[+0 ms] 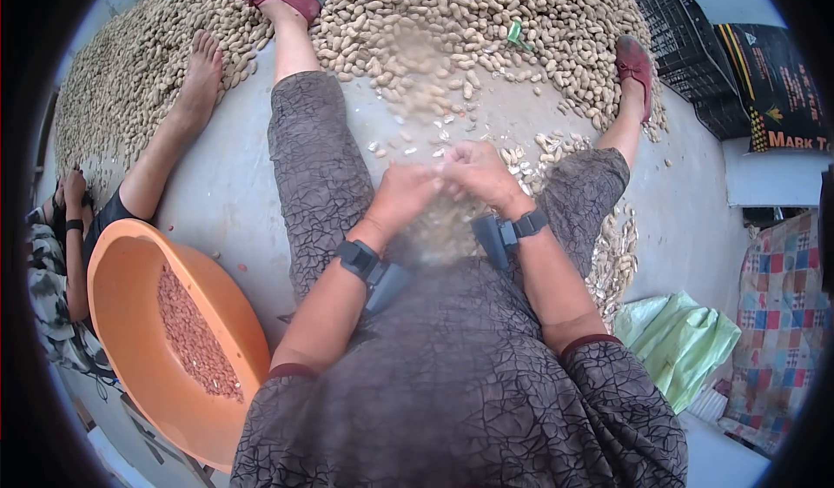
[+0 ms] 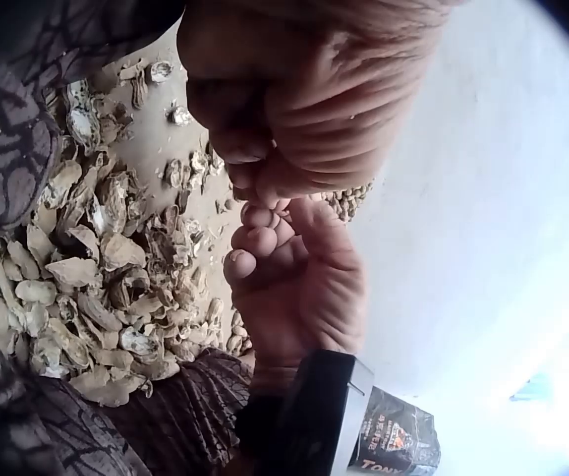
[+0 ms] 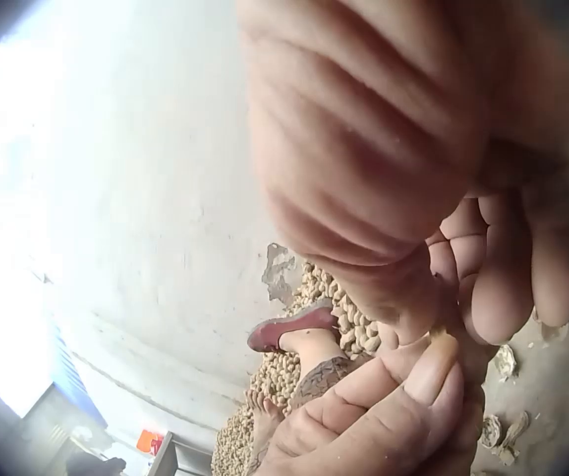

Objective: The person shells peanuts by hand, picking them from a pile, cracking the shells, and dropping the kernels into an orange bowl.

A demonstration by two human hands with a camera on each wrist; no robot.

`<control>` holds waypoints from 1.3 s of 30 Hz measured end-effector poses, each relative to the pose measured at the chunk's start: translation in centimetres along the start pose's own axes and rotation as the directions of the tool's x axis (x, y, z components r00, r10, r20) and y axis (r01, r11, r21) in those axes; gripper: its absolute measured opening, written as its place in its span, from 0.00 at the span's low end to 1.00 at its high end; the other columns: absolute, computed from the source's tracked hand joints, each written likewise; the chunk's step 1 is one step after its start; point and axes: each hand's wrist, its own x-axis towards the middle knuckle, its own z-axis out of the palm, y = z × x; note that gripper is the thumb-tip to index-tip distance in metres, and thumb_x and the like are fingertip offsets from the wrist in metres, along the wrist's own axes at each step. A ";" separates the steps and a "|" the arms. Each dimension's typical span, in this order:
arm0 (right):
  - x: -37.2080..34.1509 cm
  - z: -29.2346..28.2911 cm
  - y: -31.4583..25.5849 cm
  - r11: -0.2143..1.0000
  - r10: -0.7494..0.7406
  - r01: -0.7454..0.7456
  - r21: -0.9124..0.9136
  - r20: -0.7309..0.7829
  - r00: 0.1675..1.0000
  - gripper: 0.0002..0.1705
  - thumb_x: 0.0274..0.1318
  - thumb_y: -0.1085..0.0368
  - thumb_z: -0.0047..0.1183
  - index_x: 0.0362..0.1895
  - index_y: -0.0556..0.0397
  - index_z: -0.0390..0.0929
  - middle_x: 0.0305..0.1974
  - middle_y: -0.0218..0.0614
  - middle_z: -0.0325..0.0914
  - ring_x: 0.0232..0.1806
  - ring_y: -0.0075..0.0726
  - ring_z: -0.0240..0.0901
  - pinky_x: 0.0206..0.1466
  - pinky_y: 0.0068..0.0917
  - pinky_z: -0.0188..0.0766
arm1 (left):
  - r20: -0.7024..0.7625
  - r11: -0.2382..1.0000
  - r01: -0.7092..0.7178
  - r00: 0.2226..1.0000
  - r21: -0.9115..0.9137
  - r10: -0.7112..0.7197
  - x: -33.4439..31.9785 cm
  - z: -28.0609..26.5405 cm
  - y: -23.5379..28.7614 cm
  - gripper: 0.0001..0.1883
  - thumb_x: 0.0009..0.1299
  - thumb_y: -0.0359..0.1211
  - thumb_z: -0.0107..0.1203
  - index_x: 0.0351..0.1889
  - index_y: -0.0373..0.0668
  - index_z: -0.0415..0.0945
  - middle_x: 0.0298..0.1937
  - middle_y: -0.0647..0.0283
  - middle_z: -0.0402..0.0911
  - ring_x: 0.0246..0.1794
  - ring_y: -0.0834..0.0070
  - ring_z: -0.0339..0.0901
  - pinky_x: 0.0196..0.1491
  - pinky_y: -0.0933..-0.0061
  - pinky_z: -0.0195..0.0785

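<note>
Both hands meet at the fingertips above the lap in the head view, the left hand (image 1: 403,196) beside the right hand (image 1: 483,175). Their fingers are curled and pinch a small peanut (image 3: 445,347), mostly hidden between the tips in the right wrist view. There the right hand (image 3: 374,129) is above and the left hand (image 3: 384,426) below. In the left wrist view, the left hand (image 2: 314,99) touches the right hand (image 2: 304,297). A large heap of unshelled peanuts (image 1: 486,10) lies beyond the hands; empty shells (image 2: 116,288) are scattered below them.
An orange basin (image 1: 239,314) with reddish kernels (image 1: 195,336) stands at the left, near another person's bare leg (image 1: 169,145). At the right are a black crate (image 1: 686,53), a black printed bag (image 1: 777,79) and a green sack (image 1: 682,345). The wearer's legs are spread on the floor.
</note>
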 end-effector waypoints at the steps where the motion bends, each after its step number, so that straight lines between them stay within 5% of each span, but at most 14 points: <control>1: -0.1 -0.1 -0.1 0.999 0.002 -0.003 -0.046 -0.011 1.000 0.09 0.51 0.65 0.56 0.27 0.58 0.73 0.21 0.33 0.75 0.20 0.21 0.71 0.20 0.18 0.67 | 0.009 0.999 -0.031 0.999 0.017 0.031 -0.1 0.1 0.0 0.07 0.65 0.33 0.55 0.30 0.39 0.79 0.23 0.74 0.78 0.24 0.91 0.69 0.50 0.78 0.61; 2: -0.2 -0.1 0.0 0.996 0.004 -0.006 -0.093 -0.021 1.000 0.10 0.50 0.65 0.56 0.26 0.58 0.73 0.20 0.33 0.74 0.18 0.21 0.70 0.19 0.18 0.66 | 0.017 0.998 -0.063 0.998 0.032 0.062 -0.1 0.2 0.1 0.08 0.65 0.34 0.55 0.29 0.40 0.79 0.21 0.75 0.77 0.24 0.90 0.68 0.60 0.74 0.56; 6: -0.3 -0.2 0.4 0.994 -0.036 0.029 -0.110 -0.056 0.998 0.10 0.50 0.65 0.56 0.25 0.59 0.73 0.18 0.33 0.73 0.17 0.21 0.68 0.17 0.18 0.64 | 0.067 0.997 0.054 0.996 -0.061 -0.050 -0.4 0.1 1.7 0.09 0.65 0.35 0.56 0.29 0.40 0.79 0.21 0.76 0.76 0.24 0.90 0.68 0.69 0.69 0.38; 8: -0.3 0.0 0.2 0.998 -0.035 0.034 -0.053 -0.026 0.999 0.10 0.51 0.65 0.55 0.25 0.60 0.74 0.18 0.32 0.73 0.16 0.21 0.68 0.17 0.18 0.64 | 0.067 0.999 0.034 0.997 0.033 -0.036 -0.6 -0.2 2.4 0.09 0.66 0.35 0.55 0.32 0.39 0.80 0.22 0.75 0.76 0.24 0.89 0.68 0.61 0.73 0.56; 9: -0.3 -0.2 0.1 0.998 -0.037 0.036 -0.051 -0.027 0.999 0.10 0.51 0.65 0.55 0.25 0.60 0.74 0.18 0.32 0.73 0.16 0.21 0.68 0.17 0.18 0.64 | 0.068 0.999 0.033 0.997 0.035 -0.035 -0.5 -0.2 1.9 0.09 0.66 0.35 0.55 0.32 0.39 0.80 0.22 0.75 0.76 0.24 0.89 0.68 0.61 0.73 0.56; 11: -0.4 -0.6 0.1 0.996 -0.012 0.008 0.094 0.033 0.999 0.10 0.53 0.66 0.54 0.25 0.60 0.74 0.18 0.32 0.72 0.16 0.20 0.67 0.16 0.18 0.64 | 0.062 0.975 0.039 0.998 -0.220 -0.026 -0.4 0.2 0.5 0.09 0.67 0.33 0.53 0.37 0.38 0.80 0.24 0.74 0.75 0.22 0.89 0.65 0.40 0.83 0.65; 14: 0.2 -0.7 1.1 0.968 -0.048 0.034 0.250 0.048 0.998 0.10 0.54 0.67 0.54 0.24 0.60 0.74 0.19 0.31 0.71 0.15 0.19 0.65 0.16 0.17 0.65 | 0.114 0.890 0.099 0.992 -0.445 -0.054 -1.3 -0.2 2.6 0.10 0.68 0.32 0.52 0.40 0.36 0.80 0.25 0.73 0.73 0.20 0.89 0.61 0.24 0.89 0.57; 18: 0.4 -0.9 1.6 0.939 -0.103 0.060 0.339 0.112 0.988 0.08 0.55 0.66 0.52 0.28 0.59 0.75 0.21 0.32 0.72 0.18 0.19 0.65 0.18 0.17 0.67 | 0.169 0.826 0.168 0.982 -0.538 -0.090 -1.2 -0.5 2.2 0.11 0.69 0.33 0.51 0.41 0.35 0.78 0.25 0.71 0.73 0.19 0.89 0.59 0.23 0.89 0.54; 21: 0.6 -1.0 1.8 0.799 -0.141 0.000 0.601 0.188 0.972 0.07 0.55 0.67 0.53 0.31 0.58 0.75 0.24 0.31 0.74 0.20 0.17 0.68 0.21 0.17 0.71 | 0.206 0.728 0.155 0.978 -0.668 -0.019 -1.3 -0.7 2.8 0.13 0.70 0.34 0.51 0.45 0.33 0.76 0.28 0.70 0.74 0.18 0.89 0.59 0.23 0.89 0.53; 24: 0.0 -0.6 0.6 0.824 -0.133 0.008 0.566 0.179 0.975 0.07 0.55 0.67 0.52 0.35 0.58 0.75 0.27 0.33 0.75 0.23 0.18 0.69 0.24 0.17 0.72 | 0.235 0.627 0.175 0.972 -0.759 0.012 -1.0 -0.6 1.9 0.14 0.70 0.35 0.50 0.47 0.33 0.74 0.28 0.70 0.73 0.18 0.89 0.59 0.22 0.90 0.52; 29: -0.6 -0.8 -0.4 0.972 -0.124 0.092 0.215 0.137 0.983 0.09 0.55 0.65 0.51 0.34 0.59 0.76 0.28 0.32 0.76 0.24 0.18 0.69 0.26 0.15 0.68 | 0.258 0.574 0.211 0.966 -0.791 0.000 -1.1 -0.6 1.8 0.13 0.72 0.39 0.48 0.40 0.36 0.74 0.25 0.72 0.70 0.18 0.90 0.59 0.21 0.91 0.51; 33: -0.7 -0.7 -0.1 0.951 -0.167 0.123 0.284 0.134 0.977 0.09 0.53 0.65 0.53 0.33 0.59 0.77 0.27 0.31 0.77 0.23 0.18 0.69 0.25 0.15 0.67 | 0.247 0.567 0.224 0.968 -0.793 -0.037 -0.7 -0.3 0.8 0.15 0.72 0.41 0.50 0.38 0.37 0.74 0.24 0.72 0.70 0.17 0.90 0.58 0.21 0.90 0.51; 35: -0.7 -0.9 -0.2 0.977 -0.159 0.150 0.154 0.048 0.986 0.07 0.51 0.64 0.58 0.30 0.55 0.78 0.26 0.27 0.77 0.23 0.15 0.68 0.24 0.13 0.66 | 0.069 0.728 0.158 0.986 -0.667 -0.151 -0.4 0.1 0.1 0.14 0.70 0.40 0.53 0.39 0.37 0.74 0.23 0.72 0.70 0.16 0.89 0.58 0.21 0.88 0.51; 39: -0.8 -0.8 0.1 0.978 -0.201 0.202 0.052 -0.029 0.979 0.07 0.49 0.67 0.53 0.28 0.58 0.78 0.22 0.30 0.75 0.20 0.19 0.68 0.23 0.18 0.67 | 0.029 0.798 0.086 0.996 -0.597 -0.085 -0.6 0.0 1.4 0.11 0.68 0.35 0.56 0.39 0.37 0.74 0.23 0.73 0.70 0.16 0.89 0.58 0.21 0.88 0.51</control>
